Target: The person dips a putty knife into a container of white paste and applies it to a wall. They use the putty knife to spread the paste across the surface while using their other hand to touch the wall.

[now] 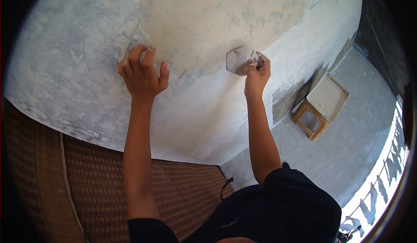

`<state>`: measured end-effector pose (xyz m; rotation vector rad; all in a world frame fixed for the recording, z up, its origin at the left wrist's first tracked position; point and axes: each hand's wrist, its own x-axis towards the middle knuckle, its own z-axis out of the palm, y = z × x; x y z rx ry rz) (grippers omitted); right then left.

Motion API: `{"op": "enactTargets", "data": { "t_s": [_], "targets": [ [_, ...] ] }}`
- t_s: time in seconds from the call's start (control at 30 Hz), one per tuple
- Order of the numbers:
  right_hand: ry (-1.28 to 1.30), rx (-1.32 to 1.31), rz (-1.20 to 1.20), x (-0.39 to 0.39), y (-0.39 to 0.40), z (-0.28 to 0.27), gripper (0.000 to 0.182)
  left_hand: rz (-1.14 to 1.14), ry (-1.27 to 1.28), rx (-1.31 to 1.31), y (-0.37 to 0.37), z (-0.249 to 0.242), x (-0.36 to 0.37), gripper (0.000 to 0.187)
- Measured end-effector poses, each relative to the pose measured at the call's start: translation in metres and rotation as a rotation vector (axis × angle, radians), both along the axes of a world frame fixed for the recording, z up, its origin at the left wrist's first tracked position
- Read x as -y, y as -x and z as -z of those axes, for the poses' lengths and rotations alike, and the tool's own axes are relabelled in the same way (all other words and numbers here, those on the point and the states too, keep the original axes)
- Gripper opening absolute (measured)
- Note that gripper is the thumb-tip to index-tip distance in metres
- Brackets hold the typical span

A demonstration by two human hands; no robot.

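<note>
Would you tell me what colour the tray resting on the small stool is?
The tray is off-white, on a tan stool; the head view shows it.

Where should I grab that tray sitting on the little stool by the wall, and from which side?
Probably take the tray by its two raised long rims, one of your hands on each, coming from the open floor side. It lies flat on the stool, overhanging it, with the wall close behind.
</note>
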<state>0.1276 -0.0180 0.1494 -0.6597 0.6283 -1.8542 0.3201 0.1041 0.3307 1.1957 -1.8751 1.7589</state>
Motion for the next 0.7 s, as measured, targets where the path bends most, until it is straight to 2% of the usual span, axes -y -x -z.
{"op": "enactTargets", "data": {
  "t_s": [0.03, 0.1, 0.2, 0.23, 0.3, 0.37, 0.43, 0.57, 0.63, 0.7],
  "targets": [
    [-0.061, 0.086, 0.040, -0.007, 0.010, -0.008, 0.024, -0.008, 0.003, -0.004, 0.001, 0.001, 0.000, 0.038],
    [0.017, 0.103, -0.030, -0.013, 0.011, -0.006, 0.025, 0.000, 0.027, 0.000, 0.002, 0.000, 0.002, 0.036],
    [0.195, -0.189, -0.228, -0.028, -0.011, -0.010, 0.024, 0.016, 0.040, -0.001, 0.002, 0.000, 0.002, 0.034],
    [0.231, -0.228, -0.224, -0.027, -0.017, -0.008, 0.023, 0.025, 0.036, 0.004, 0.001, 0.000, 0.002, 0.034],
    [0.091, -0.142, -0.105, -0.013, -0.008, -0.006, 0.023, 0.009, 0.017, 0.004, 0.000, 0.000, 0.001, 0.036],
    [-0.045, 0.068, 0.071, -0.003, 0.008, -0.002, 0.025, -0.012, 0.000, 0.000, 0.000, 0.001, 0.000, 0.038],
    [-0.040, 0.083, 0.092, -0.007, 0.014, 0.002, 0.026, -0.007, 0.002, 0.001, 0.001, 0.000, 0.000, 0.038],
    [0.180, -0.188, -0.171, -0.030, -0.011, -0.007, 0.022, -0.009, -0.004, 0.002, 0.001, 0.001, 0.000, 0.038],
    [0.158, -0.142, -0.123, -0.020, -0.014, -0.007, 0.021, 0.008, -0.007, -0.005, 0.000, 0.001, 0.000, 0.038],
    [-0.049, 0.005, 0.017, 0.000, -0.002, 0.010, 0.019, -0.002, -0.004, -0.002, 0.000, 0.001, 0.000, 0.038]
  ]
}}
